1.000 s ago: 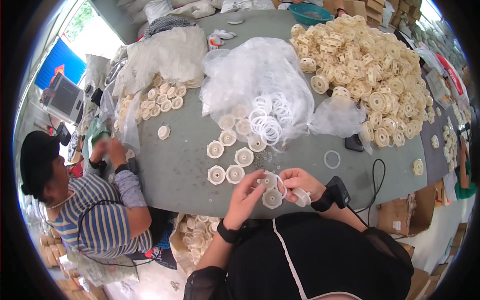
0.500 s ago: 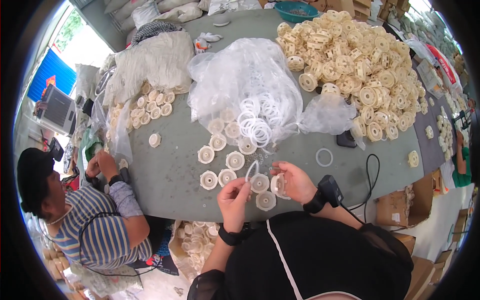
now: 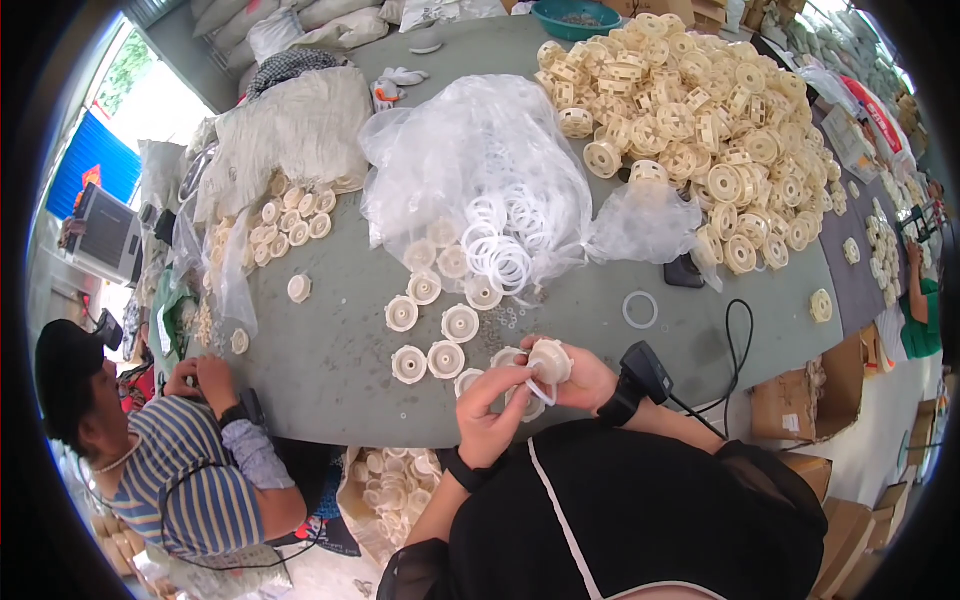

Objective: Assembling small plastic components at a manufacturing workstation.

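I am pinching a thin white ring [image 3: 540,392] with my left hand [image 3: 487,420], just below the cream wheel [image 3: 549,361]; my right hand [image 3: 583,380] is gripping that wheel, and I judge seating the ring evenly matters

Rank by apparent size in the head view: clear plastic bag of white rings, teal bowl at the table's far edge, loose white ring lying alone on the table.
1. Clear plastic bag of white rings
2. Teal bowl, though farther away
3. Loose white ring
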The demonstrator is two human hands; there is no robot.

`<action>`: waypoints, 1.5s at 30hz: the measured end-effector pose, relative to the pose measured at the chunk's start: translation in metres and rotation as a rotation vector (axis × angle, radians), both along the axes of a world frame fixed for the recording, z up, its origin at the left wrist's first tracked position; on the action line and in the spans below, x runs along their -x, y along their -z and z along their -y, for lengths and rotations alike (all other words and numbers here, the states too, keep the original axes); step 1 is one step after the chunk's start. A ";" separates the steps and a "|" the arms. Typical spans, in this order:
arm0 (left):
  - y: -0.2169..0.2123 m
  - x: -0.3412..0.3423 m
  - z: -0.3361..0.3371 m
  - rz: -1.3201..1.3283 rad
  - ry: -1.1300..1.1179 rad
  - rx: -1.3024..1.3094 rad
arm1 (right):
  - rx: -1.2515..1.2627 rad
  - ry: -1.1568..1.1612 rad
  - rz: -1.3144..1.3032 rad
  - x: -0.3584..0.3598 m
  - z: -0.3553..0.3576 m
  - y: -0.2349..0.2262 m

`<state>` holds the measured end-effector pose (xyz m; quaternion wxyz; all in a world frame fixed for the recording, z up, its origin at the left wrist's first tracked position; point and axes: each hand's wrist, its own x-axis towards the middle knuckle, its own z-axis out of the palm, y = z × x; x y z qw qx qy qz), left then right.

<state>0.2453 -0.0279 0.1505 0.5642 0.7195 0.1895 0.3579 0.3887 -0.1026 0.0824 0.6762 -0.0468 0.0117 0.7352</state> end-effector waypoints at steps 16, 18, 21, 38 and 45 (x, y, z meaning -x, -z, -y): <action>0.004 0.002 0.000 0.103 -0.077 0.404 | 0.184 0.000 0.305 0.003 -0.002 -0.042; -0.007 0.000 0.002 0.116 -0.045 0.436 | 0.138 0.012 0.373 0.003 -0.002 -0.041; -0.010 0.000 0.000 0.191 0.018 0.667 | 0.169 0.053 0.558 0.004 -0.002 -0.041; 0.006 -0.007 -0.007 0.057 -0.152 0.636 | 0.098 0.089 0.361 0.011 -0.005 -0.038; 0.011 -0.006 -0.008 0.048 -0.199 0.599 | 0.222 0.064 0.611 0.009 -0.002 -0.046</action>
